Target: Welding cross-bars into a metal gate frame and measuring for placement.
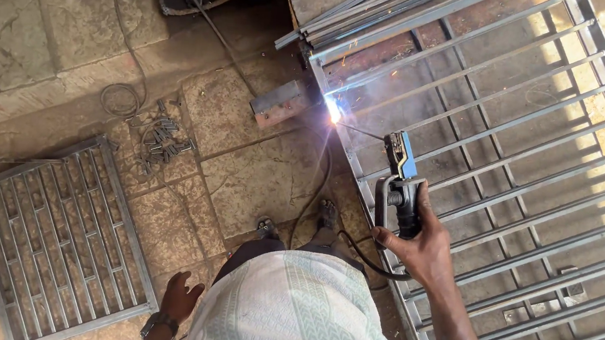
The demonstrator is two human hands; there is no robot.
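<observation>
Right hand (pixel 422 242) is clenched round the black grip of the electrode holder (pixel 399 180), arm coming in from the lower right. The holder's blue-topped head points up and left, and the thin welding rod (pixel 360 131) runs on from it along that line to the arc (pixel 333 110), which sits on the left rail of the big steel grille (pixel 515 140), near its upper-left corner. So the rod's long axis goes roughly lower right to upper left, and the weld point lies up and left of the right hand, well apart from it, with only the rod tip touching metal. A black cable (pixel 353 254) loops from the holder's base down toward the person's feet. Left hand (pixel 179 299) hangs released by the hip, fingers loose, holding nothing, far from the arc; right hand is clearly the nearer one. A short rusty block (pixel 279 104) lies on the stone floor just left of the arc. A bundle of loose bars (pixel 356 14) rests across the grille's top edge. A smaller grille (pixel 56 234) lies flat on the floor at lower left, with a heap of short metal offcuts (pixel 165 140) above it.
</observation>
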